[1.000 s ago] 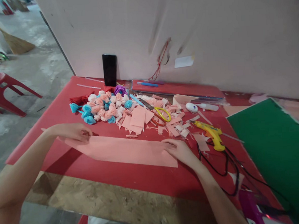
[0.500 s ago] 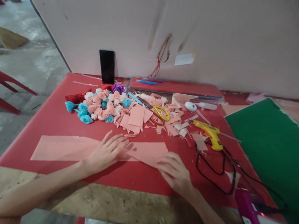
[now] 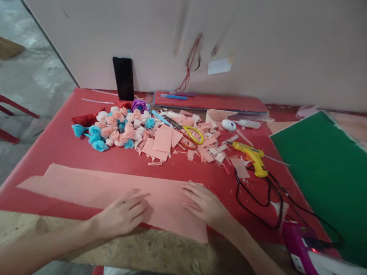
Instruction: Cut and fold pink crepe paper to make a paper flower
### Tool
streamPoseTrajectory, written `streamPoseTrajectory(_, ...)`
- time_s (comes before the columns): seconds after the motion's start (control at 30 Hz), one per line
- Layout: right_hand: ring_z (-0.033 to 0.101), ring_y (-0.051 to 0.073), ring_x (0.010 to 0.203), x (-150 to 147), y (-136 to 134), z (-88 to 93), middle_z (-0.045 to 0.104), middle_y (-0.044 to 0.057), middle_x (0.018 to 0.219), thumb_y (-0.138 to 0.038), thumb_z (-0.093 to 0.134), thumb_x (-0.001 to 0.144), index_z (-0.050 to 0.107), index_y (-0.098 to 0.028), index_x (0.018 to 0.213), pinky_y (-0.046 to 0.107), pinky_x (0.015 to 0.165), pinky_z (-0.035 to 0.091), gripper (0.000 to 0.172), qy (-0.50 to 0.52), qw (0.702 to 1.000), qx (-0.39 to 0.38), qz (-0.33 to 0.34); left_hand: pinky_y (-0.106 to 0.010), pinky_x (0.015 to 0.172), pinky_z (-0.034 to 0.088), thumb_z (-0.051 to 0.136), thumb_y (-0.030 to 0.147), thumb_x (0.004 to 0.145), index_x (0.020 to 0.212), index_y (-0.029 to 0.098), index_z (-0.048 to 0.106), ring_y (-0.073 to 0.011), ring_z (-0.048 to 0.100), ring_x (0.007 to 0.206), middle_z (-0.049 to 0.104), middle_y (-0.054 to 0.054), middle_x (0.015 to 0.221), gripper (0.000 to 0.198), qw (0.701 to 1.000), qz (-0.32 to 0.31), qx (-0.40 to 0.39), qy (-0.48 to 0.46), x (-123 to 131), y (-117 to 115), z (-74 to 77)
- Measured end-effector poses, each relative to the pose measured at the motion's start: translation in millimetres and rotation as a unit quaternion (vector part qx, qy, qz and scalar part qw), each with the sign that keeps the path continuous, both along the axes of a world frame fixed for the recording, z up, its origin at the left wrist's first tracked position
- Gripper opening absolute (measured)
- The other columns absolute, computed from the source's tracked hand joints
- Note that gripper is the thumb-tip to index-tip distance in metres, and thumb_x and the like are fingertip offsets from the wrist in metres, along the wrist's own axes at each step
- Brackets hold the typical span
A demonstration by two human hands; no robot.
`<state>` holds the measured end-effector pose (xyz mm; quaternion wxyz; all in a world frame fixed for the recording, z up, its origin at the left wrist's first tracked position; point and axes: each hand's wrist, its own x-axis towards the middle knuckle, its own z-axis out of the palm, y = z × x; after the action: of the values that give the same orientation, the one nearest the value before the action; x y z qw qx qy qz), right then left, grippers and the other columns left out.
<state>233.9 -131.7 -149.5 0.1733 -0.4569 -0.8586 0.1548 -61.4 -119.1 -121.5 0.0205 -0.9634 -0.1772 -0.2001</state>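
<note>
A long strip of pink crepe-like paper (image 3: 89, 187) stretches across the red table surface (image 3: 54, 138), wider toward its right end. My left hand (image 3: 124, 213) lies on its lower edge near the middle, fingers extended and slightly bent. On the right part of the paper rests my right hand (image 3: 203, 205), palm down with fingers stretched out. Neither hand appears to grip anything. Beyond the paper are scissors (image 3: 193, 135) with yellow and orange handles, lying on pink paper scraps (image 3: 163, 139). Small paper roses (image 3: 115, 129) in pink, white and blue are heaped to their left.
A yellow glue gun (image 3: 253, 160) with a black cord lies at the right, beside a green board (image 3: 326, 165). A purple power strip (image 3: 299, 242) sits at the lower right. A black phone (image 3: 124, 78) leans against the back panel (image 3: 151, 31).
The paper's right part is now unfolded and spread toward me. My right hand has moved up onto it, and my left hand has shifted down toward the near edge. The view tilted slightly.
</note>
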Motion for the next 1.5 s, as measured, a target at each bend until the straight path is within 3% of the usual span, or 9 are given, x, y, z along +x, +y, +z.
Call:
streamPoseTrajectory(0.1,0.058,0.026,0.104,-2,1,-0.4,0.065,0.011,0.107,-0.030,0.056,0.083,0.062,-0.018,0.104,0.043,0.088,0.048,0.025,-0.008,1.000,-0.012,-0.010,-0.033,0.091,0.042,0.033,0.009,0.091,0.095,0.013,0.061,-0.0190,0.058,0.094,0.067,-0.005,0.090,0.028,1.000,-0.004,-0.012,0.013,-2,-11,3.4)
streamPoseTrajectory(0.4,0.056,0.024,0.094,-12,14,4.0,0.060,0.009,0.098,-0.018,0.065,0.074,0.060,-0.019,0.089,0.041,0.080,0.048,0.015,0.010,0.995,-0.072,-0.063,-0.030,0.088,0.043,0.034,0.009,0.090,0.077,0.014,0.060,-0.0162,0.058,0.084,0.066,-0.006,0.091,0.029,0.999,-0.020,-0.046,0.004,-5,-16,-5.5)
streamPoseTrajectory(0.53,0.053,0.021,0.092,-16,19,10.3,0.058,0.006,0.094,-0.015,0.068,0.071,0.059,-0.020,0.075,0.037,0.081,0.047,0.011,0.026,0.991,-0.116,-0.059,-0.036,0.103,0.034,0.039,0.010,0.087,0.097,0.014,0.059,-0.0176,0.056,0.096,0.065,-0.006,0.097,0.022,0.995,-0.015,-0.093,0.024,-7,-15,-12.2)
streamPoseTrajectory(0.63,0.052,0.021,0.093,-18,21,14.6,0.057,0.005,0.092,-0.011,0.067,0.071,0.058,-0.020,0.070,0.036,0.082,0.045,0.012,0.039,0.987,-0.146,-0.055,-0.045,0.110,0.023,0.043,0.013,0.084,0.121,0.014,0.048,-0.0231,0.045,0.118,0.058,-0.008,0.119,0.038,0.986,0.007,-0.151,0.074,-9,-13,-13.9)
streamPoseTrajectory(0.77,0.054,0.018,0.088,-18,26,21.3,0.058,0.003,0.085,-0.009,0.063,0.072,0.056,-0.019,0.068,0.033,0.079,0.045,0.013,0.062,0.979,-0.185,-0.055,-0.045,0.109,0.024,0.044,0.014,0.080,0.135,0.011,0.032,-0.0275,0.033,0.129,0.041,-0.010,0.140,0.057,0.974,-0.005,-0.184,0.131,-13,-10,-15.9)
streamPoseTrajectory(0.97,0.057,0.016,0.081,-21,33,26.6,0.060,0.002,0.082,-0.016,0.059,0.076,0.055,-0.019,0.078,0.029,0.075,0.045,0.005,0.081,0.966,-0.232,-0.084,-0.046,0.109,0.023,0.044,0.013,0.080,0.135,0.012,0.033,-0.0274,0.033,0.131,0.036,-0.010,0.143,0.056,0.971,-0.011,-0.193,0.143,-16,-11,-20.7)
streamPoseTrajectory(1.17,0.053,0.021,0.087,-33,30,21.8,0.057,0.004,0.085,-0.010,0.066,0.065,0.060,-0.020,0.095,0.036,0.080,0.041,0.032,0.049,0.956,-0.267,-0.116,-0.045,0.109,0.022,0.048,0.020,0.082,0.130,0.012,0.040,-0.0273,0.036,0.128,0.042,-0.011,0.139,0.049,0.972,-0.011,-0.199,0.127,-16,-12,-20.5)
streamPoseTrajectory(1.37,0.052,0.016,0.072,-32,41,28.2,0.053,0.000,0.067,-0.007,0.060,0.066,0.060,-0.019,0.066,0.028,0.067,0.040,0.012,0.068,0.946,-0.306,-0.087,-0.045,0.108,0.024,0.047,0.020,0.082,0.129,0.012,0.041,-0.0277,0.037,0.127,0.043,-0.012,0.138,0.047,0.973,-0.009,-0.198,0.122,-14,-10,-18.4)
streamPoseTrajectory(1.5,0.055,0.015,0.070,-28,49,31.5,0.059,0.001,0.072,-0.015,0.060,0.067,0.061,-0.018,0.067,0.027,0.068,0.042,0.004,0.110,0.937,-0.323,-0.073,-0.047,0.109,0.022,0.047,0.019,0.081,0.131,0.011,0.039,-0.0283,0.036,0.128,0.042,-0.013,0.139,0.051,0.970,-0.012,-0.210,0.123,-14,-11,-21.5)
